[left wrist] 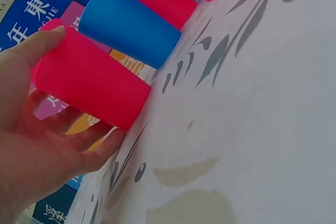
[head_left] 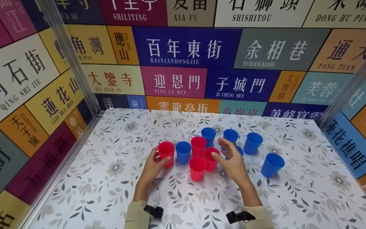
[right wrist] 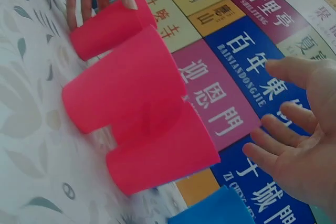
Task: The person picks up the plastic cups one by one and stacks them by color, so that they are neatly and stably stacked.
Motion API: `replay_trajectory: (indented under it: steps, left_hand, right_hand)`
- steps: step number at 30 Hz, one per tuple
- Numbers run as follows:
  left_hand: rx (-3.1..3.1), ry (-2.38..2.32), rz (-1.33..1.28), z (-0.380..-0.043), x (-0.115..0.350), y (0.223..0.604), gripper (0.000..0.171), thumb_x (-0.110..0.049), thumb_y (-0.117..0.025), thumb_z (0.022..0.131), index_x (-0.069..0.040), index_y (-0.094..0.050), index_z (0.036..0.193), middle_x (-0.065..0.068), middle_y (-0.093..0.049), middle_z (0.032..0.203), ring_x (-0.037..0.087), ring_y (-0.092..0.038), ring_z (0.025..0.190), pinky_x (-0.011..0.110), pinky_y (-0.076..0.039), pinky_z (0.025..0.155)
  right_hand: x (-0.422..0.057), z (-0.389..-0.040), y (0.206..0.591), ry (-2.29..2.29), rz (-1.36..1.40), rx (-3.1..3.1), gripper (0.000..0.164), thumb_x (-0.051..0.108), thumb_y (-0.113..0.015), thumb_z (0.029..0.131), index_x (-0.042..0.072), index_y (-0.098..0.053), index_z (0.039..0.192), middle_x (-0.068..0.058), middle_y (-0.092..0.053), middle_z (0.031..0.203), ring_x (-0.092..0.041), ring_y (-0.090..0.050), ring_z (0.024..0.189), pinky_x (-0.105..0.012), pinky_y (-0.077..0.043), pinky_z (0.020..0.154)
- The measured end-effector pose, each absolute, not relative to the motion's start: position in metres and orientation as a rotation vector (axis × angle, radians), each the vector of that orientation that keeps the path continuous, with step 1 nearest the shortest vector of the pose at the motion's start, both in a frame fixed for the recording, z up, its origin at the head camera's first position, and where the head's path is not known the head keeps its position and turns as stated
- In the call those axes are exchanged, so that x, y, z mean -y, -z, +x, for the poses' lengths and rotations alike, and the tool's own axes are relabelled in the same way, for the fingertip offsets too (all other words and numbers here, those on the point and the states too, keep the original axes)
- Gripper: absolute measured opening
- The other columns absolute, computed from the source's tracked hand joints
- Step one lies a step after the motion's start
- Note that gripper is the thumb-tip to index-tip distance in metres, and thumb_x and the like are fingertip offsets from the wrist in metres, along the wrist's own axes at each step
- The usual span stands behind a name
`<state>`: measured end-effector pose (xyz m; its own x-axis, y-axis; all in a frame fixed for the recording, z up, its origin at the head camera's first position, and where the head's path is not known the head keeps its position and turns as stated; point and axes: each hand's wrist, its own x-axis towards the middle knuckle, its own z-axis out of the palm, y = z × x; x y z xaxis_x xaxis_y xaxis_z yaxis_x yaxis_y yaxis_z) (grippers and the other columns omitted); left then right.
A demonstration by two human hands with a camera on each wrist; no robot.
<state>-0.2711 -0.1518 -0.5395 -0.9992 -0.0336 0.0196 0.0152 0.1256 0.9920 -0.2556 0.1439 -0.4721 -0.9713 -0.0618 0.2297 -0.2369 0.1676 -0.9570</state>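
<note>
My left hand [head_left: 151,165] holds a red plastic cup [head_left: 166,149] at the left end of the group, thumb on one side and fingers round the other. The left wrist view shows this cup [left wrist: 92,77] with its base at the tabletop. Just right of it stands a blue cup [head_left: 183,154]. Farther right are three more red cups, one behind [head_left: 198,144], one in front [head_left: 197,170] and one [head_left: 209,162] beside my right hand [head_left: 234,163]. In the right wrist view, the right hand [right wrist: 302,124] has spread, slightly bent fingers and nothing in its grasp.
Several blue cups stand behind and right of my right hand, including one at the back [head_left: 208,135], one farther right [head_left: 253,144] and one alone at the right [head_left: 272,165]. A leaf-patterned cloth [head_left: 106,194] covers the table. Sign-covered panels [head_left: 186,47] enclose the back and sides.
</note>
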Motion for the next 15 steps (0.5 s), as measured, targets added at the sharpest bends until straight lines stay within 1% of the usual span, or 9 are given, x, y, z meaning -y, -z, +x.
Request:
replay_trajectory:
  steps: [3,6,10,15]
  left_hand:
    - [2.322,2.063,0.002,-0.2719,0.1508,0.5398,0.078,-0.026,-0.074,0.092,-0.008,-0.033,0.155,0.021,-0.051,0.145,0.038,-0.054,0.131,0.045,-0.048,0.110]
    - [2.323,2.073,0.025,-0.2722,0.1505,0.5375,0.079,-0.027,-0.074,0.091,-0.009,-0.032,0.156,0.020,-0.050,0.147,0.038,-0.052,0.133,0.045,-0.047,0.111]
    - [2.328,2.080,0.054,-0.2722,0.1495,0.5368,0.081,-0.028,-0.074,0.091,-0.010,-0.030,0.157,0.021,-0.046,0.151,0.039,-0.048,0.137,0.047,-0.044,0.113]
    - [2.328,2.080,0.064,-0.2701,0.1492,0.5414,0.082,-0.028,-0.075,0.090,-0.010,-0.030,0.156,0.021,-0.046,0.152,0.039,-0.047,0.139,0.048,-0.043,0.114]
  right_hand:
    - [-0.1397,-0.2564,0.4761,-1.919,0.279,2.302,0.067,0.011,-0.072,0.092,0.000,-0.040,0.149,-0.019,-0.043,0.155,-0.034,-0.036,0.148,-0.050,-0.030,0.122]
    - [-0.1383,-0.2576,0.4774,-1.911,0.262,2.318,0.068,0.011,-0.071,0.092,0.000,-0.038,0.151,-0.021,-0.039,0.158,-0.035,-0.032,0.150,-0.051,-0.026,0.123]
    - [-0.1401,-0.2590,0.4769,-1.897,0.222,2.374,0.070,0.010,-0.071,0.093,0.002,-0.036,0.153,-0.021,-0.039,0.158,-0.037,-0.033,0.149,-0.052,-0.027,0.123]
    - [-0.1404,-0.2576,0.4835,-1.883,0.194,2.446,0.073,0.008,-0.071,0.092,0.000,-0.033,0.154,-0.023,-0.037,0.158,-0.042,-0.035,0.147,-0.053,-0.031,0.120]
